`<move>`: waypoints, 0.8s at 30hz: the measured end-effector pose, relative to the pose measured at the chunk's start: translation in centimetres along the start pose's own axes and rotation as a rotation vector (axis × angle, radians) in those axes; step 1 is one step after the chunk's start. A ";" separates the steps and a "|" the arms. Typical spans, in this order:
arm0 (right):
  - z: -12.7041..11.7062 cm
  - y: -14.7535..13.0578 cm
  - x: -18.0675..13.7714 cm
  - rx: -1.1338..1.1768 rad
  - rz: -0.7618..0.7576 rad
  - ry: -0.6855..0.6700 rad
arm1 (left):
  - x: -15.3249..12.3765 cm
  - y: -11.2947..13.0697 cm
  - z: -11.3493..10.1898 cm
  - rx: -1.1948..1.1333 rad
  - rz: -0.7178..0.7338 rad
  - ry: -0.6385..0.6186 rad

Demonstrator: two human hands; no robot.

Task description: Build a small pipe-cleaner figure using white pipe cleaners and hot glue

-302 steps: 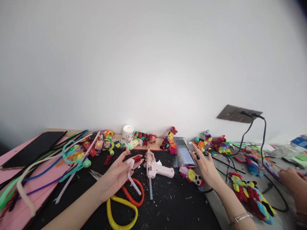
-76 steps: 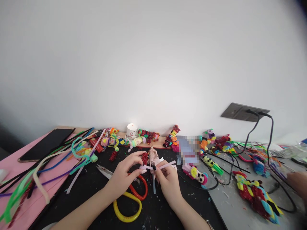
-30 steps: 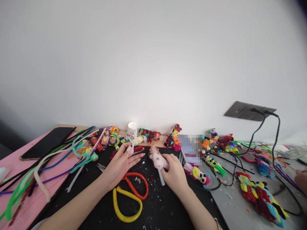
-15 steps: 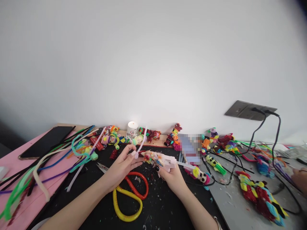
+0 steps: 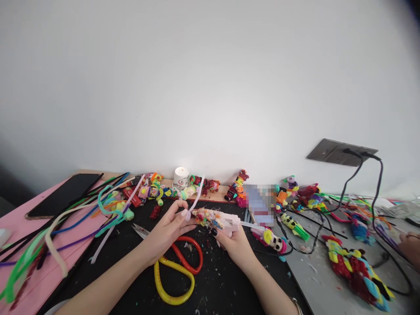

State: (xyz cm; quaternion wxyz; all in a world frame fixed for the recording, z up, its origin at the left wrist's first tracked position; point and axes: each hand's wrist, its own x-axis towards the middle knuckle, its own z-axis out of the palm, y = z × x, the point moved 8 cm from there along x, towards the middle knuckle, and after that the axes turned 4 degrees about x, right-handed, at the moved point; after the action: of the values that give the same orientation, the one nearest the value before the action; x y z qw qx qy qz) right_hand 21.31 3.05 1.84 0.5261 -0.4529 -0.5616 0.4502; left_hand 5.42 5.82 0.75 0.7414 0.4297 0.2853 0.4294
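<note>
Between the thumb and fingers of my left hand (image 5: 171,225) is a pale lilac pipe cleaner (image 5: 197,192), coiled at its lower end, with the free end sticking up. My right hand (image 5: 231,243) grips a white hot glue gun (image 5: 226,221); its front is covered in colourful fuzz, and a clear glue stick (image 5: 252,225) juts from its back. The gun's tip points left, close to the coiled end at my left fingertips; whether they touch I cannot tell. Below my hands lie scissors with red and yellow handles (image 5: 173,280), their blades partly hidden by my left hand.
Loose pipe cleaners (image 5: 62,218) and a black phone (image 5: 64,194) lie on a pink board at left. A paper cup (image 5: 181,177) stands by the wall among pipe-cleaner figures. More figures (image 5: 356,271) and black cords (image 5: 377,192) are at right, near another person's hand (image 5: 410,245).
The glue gun's tip has come slightly closer to the coiled lilac end. My left hand and the upright pipe cleaner have shifted a little to the right.
</note>
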 end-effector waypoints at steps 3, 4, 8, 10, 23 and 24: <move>0.1 -0.2 0.0 -0.002 -0.007 -0.001 | 0.0 0.0 0.0 0.010 -0.002 0.005; 0.1 -0.2 0.0 0.000 -0.004 -0.001 | 0.0 -0.1 -0.1 0.012 -0.003 0.006; 0.1 -0.3 0.0 0.005 -0.007 0.004 | 0.1 -0.1 0.0 0.006 -0.003 -0.003; 0.1 -0.2 0.0 -0.005 -0.006 0.001 | 0.0 -0.1 0.0 0.007 -0.001 -0.007; 0.0 0.2 -0.1 -0.047 -0.007 0.004 | 0.0 0.1 -0.1 -0.025 -0.003 0.024; 0.0 0.1 -0.1 -0.038 -0.019 0.000 | 0.0 0.0 -0.1 -0.027 -0.005 0.029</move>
State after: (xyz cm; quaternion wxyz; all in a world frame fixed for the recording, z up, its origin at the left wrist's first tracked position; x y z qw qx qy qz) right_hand 21.33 2.93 1.75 0.5217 -0.4574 -0.5745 0.4342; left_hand 5.31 5.93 0.72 0.7441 0.4125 0.2913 0.4375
